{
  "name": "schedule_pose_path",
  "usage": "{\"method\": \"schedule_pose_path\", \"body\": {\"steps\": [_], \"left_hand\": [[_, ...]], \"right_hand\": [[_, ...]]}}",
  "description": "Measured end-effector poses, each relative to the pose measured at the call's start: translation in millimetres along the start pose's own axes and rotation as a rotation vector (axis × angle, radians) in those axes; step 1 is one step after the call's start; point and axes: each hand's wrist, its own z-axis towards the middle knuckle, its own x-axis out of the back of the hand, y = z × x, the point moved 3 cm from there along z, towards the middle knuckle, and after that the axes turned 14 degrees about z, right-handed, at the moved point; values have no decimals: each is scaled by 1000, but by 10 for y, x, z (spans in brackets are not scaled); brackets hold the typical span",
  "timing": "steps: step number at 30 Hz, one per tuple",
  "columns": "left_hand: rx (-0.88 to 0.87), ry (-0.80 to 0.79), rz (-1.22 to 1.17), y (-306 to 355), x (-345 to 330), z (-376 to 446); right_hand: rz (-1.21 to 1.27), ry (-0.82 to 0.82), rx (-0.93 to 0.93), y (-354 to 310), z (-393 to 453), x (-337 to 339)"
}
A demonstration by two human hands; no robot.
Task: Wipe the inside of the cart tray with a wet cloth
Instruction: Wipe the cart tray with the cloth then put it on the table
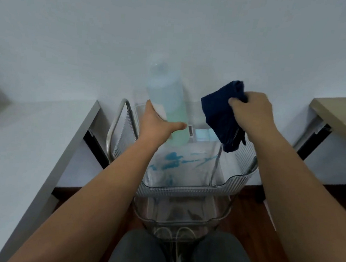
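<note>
A clear plastic cart tray (239,179) sits in front of me between two tables, with blue smears (175,162) on its floor. My left hand (158,122) grips a tall translucent bottle (167,95) of pale green liquid, held upright above the tray's far left end. My right hand (251,110) holds a dark blue cloth (220,115) bunched at its top, and the cloth hangs down over the tray's far right corner without touching the floor of the tray.
A white table (34,141) stands at the left and a wood-topped table (337,115) at the right. The cart has a metal handle (115,124) on its left and a lower clear tray (182,221). A pale blue item (202,134) lies at the tray's far end. My knees are below.
</note>
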Motion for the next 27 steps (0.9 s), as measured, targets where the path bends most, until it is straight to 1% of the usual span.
{"method": "schedule_pose_path", "body": {"steps": [2, 4, 5, 7, 10, 12, 14, 17, 20, 21, 23, 25, 27], "left_hand": [[-31, -6, 22, 48, -44, -31], [-52, 9, 43, 42, -17, -53], [-60, 19, 64, 34, 27, -61], [-76, 36, 160, 22, 165, -69], [-115, 65, 347, 23, 394, -81], [-173, 102, 405, 30, 506, -100], [-219, 135, 450, 22, 581, -123], [-284, 207, 570, 14, 667, -172], [-344, 350, 751, 53, 755, -182], [-342, 368, 778, 62, 803, -156], [-289, 339, 793, 53, 931, -37], [-198, 254, 751, -13, 1052, 107], [-156, 150, 573, -111, 1095, 183]], "right_hand": [[-354, -60, 61, 61, -31, -110], [-682, -178, 5, 212, -133, -270], [-790, -225, -37, 308, -199, -346], [-900, -270, -63, 479, -344, -506], [-956, -356, -79, 720, -552, -845], [-975, -435, -141, 845, -676, -1080], [-1051, -507, -187, 931, -792, -1254], [-1081, -482, -235, 991, -820, -1290], [-1004, -422, -279, 1051, -724, -1190], [-976, -413, -306, 1084, -692, -1145], [-944, -390, -364, 1141, -655, -1058], [-923, -375, -388, 1157, -667, -1030], [-945, -437, -375, 1126, -712, -1119]]}}
